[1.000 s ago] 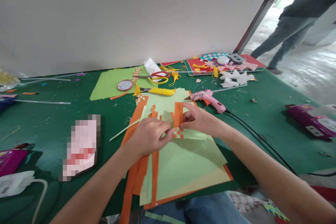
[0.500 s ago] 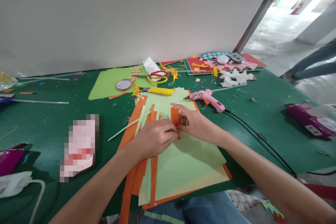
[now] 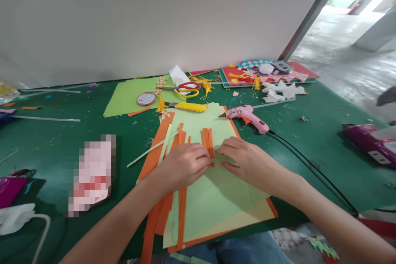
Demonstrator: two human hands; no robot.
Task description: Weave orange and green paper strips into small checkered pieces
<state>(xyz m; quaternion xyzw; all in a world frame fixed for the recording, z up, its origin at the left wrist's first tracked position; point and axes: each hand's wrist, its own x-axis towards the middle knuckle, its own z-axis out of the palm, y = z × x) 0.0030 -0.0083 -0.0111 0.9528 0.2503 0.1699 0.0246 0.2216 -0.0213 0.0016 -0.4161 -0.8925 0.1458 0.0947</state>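
Two short orange strips point(image 3: 208, 138) stand up from between my hands, over a stack of pale green paper point(image 3: 213, 202). My left hand point(image 3: 187, 163) is closed on their lower end, its fingers pressed together. Just to the right, my right hand point(image 3: 239, 156) hovers over the paper with curled, parted fingers and nothing visible in it. A small orange piece point(image 3: 212, 165) shows below my left fingertips. Long orange strips point(image 3: 182, 214) and pale green strips point(image 3: 175, 218) lie along the left side of the stack, partly under my left forearm.
A pink glue gun point(image 3: 249, 119) with a black cord lies to the right. Behind are a yellow cutter point(image 3: 192, 107), scissors point(image 3: 188, 90), a round tin point(image 3: 146, 98) and crumpled white paper point(image 3: 283, 90). A blurred phone point(image 3: 93, 173) is at left, a purple device point(image 3: 371, 142) at right.
My right hand has drawn back from the strips and turned palm down. Two separate upright orange strips now show clearly. The view has shifted slightly, and the person's legs at the right have mostly left it.
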